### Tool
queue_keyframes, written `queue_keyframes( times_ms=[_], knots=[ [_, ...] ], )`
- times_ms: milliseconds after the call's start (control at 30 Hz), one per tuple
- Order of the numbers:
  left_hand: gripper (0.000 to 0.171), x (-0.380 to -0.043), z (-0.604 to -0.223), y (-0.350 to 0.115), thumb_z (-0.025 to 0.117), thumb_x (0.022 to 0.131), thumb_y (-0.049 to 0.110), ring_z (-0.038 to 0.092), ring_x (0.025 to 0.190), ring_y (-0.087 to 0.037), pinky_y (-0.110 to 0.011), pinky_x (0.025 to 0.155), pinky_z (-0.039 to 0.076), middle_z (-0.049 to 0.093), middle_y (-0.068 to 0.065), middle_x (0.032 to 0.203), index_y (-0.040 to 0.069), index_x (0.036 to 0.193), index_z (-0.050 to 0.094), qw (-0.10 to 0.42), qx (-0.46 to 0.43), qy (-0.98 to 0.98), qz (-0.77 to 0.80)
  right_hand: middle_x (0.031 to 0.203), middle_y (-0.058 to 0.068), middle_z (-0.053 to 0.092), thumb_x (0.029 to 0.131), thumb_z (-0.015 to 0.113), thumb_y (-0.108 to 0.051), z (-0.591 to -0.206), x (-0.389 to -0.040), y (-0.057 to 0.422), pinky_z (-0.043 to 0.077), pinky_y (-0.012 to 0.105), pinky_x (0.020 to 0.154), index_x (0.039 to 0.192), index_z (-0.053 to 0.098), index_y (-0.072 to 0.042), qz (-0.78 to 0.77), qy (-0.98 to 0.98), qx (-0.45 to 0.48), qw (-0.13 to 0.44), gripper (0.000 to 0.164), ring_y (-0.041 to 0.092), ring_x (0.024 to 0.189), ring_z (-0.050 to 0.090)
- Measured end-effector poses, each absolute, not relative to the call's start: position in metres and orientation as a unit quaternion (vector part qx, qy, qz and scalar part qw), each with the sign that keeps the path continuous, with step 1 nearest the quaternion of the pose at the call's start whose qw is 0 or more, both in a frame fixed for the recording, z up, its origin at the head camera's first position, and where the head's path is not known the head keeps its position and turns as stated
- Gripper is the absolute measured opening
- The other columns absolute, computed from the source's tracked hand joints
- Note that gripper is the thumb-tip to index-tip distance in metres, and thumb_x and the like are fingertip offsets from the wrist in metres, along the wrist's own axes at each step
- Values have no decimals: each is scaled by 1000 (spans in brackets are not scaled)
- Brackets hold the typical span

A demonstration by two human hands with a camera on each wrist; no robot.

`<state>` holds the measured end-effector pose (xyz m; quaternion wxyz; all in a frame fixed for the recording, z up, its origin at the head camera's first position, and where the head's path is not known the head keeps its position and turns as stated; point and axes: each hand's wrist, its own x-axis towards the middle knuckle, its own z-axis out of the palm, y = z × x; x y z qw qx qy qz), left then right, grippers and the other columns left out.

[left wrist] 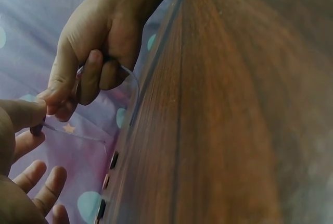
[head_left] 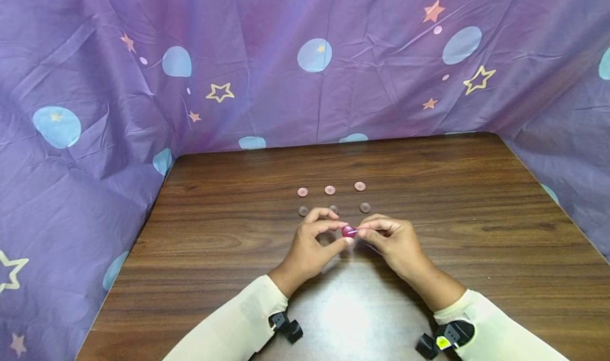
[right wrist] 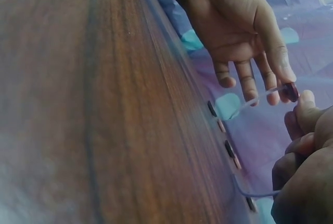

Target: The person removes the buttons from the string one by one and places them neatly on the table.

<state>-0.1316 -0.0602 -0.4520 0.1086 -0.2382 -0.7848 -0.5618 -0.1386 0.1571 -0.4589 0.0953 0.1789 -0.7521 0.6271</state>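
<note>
My left hand (head_left: 307, 247) pinches a magenta button (head_left: 347, 231) by its edge between thumb and index finger, above the table; the other fingers are spread. At the button's face, my right hand (head_left: 396, 244) pinches a pale purple cord (right wrist: 248, 103) with thumb and fingertips. In the right wrist view, one length of the cord runs from the far side of the button (right wrist: 291, 92). Another length loops out of the right hand's curled fingers toward the table, as the cord (left wrist: 137, 88) in the left wrist view shows. Whether the cord passes through a hole is too small to tell.
Beyond the hands, three pink buttons (head_left: 330, 190) lie in a row on the wooden table (head_left: 229, 297). Three brown buttons (head_left: 365, 207) form a nearer row, the middle one partly behind the left fingers. A purple patterned cloth (head_left: 267, 101) hangs behind and beside the table.
</note>
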Motion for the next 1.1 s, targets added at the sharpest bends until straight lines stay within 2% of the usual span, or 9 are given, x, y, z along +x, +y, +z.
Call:
queue_keyframes(
  times_ms=[133,333,400,467,567,733,933,1100],
  knots=[
    [29,-132,-452,-62,90,85,4,70,111,-27,-28,102,59,68,-24,126,1,114,83,115,-238,-786,-559,96,12,79,91,81,7,-458,-138,157,59,15,81,93,81,6,629,-752,171,92,3,0,91,71],
    [28,-133,-453,-69,91,85,5,67,117,-28,-28,103,56,69,-21,125,4,112,84,121,-223,-788,-561,95,1,79,93,79,7,-456,-138,154,58,14,83,92,79,9,631,-757,144,87,2,-1,91,70],
    [27,-132,-454,-72,92,84,6,65,117,-28,-29,102,55,69,-21,125,5,111,85,119,-217,-790,-561,96,2,79,94,79,5,-456,-139,155,58,14,83,92,78,10,628,-761,138,87,5,-1,92,70],
    [27,-132,-455,-75,92,84,6,64,117,-27,-32,99,57,69,-22,125,5,110,85,117,-212,-790,-564,95,4,79,95,78,5,-456,-139,155,57,14,83,92,78,10,629,-761,135,87,6,-2,92,70],
    [26,-131,-456,-79,91,85,6,65,112,-28,-38,93,59,68,-23,125,5,110,85,115,-210,-788,-567,95,-1,79,96,76,5,-456,-139,156,56,14,81,92,77,11,629,-762,127,85,7,-2,91,68],
    [26,-132,-457,-85,91,86,7,67,107,-30,-40,90,60,67,-21,125,4,111,85,119,-208,-791,-562,94,-5,77,99,75,3,-456,-138,158,50,16,67,93,75,11,636,-760,110,79,10,-3,82,61],
    [26,-135,-460,-92,91,87,11,63,118,-29,-34,96,55,66,-21,127,6,112,85,128,-194,-802,-550,89,-16,72,99,73,5,-453,-136,156,40,19,52,94,73,13,648,-751,100,75,9,-2,66,48],
    [26,-140,-466,-101,91,88,10,62,121,-28,-38,94,58,64,-23,129,6,113,85,124,-182,-805,-550,88,-19,69,99,71,7,-453,-136,154,34,21,46,95,72,15,656,-746,96,70,8,-3,57,39]
  ],
)
